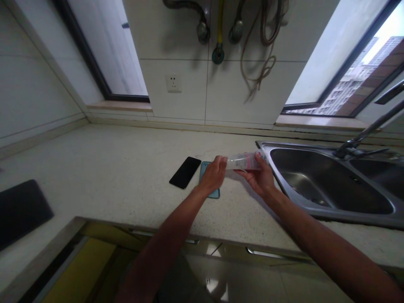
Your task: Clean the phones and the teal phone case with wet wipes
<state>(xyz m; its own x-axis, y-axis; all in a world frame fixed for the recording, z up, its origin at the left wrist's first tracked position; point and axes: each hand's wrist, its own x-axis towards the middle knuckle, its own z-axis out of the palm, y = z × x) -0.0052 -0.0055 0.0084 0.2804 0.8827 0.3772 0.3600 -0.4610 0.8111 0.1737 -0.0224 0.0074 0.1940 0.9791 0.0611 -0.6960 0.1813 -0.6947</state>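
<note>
Both my hands hold a clear plastic bottle with pink markings, lying sideways just above the countertop. My left hand is closed round the bottle's left end, where the cap would be. My right hand grips its body from below and behind. Under my left hand lies a teal phone case, partly hidden. A black phone lies flat just left of the case.
A steel double sink with a faucet sits at the right. A dark flat slab lies at the left edge of the countertop. A wall socket and hoses hang on the tiled wall behind. Windows flank it.
</note>
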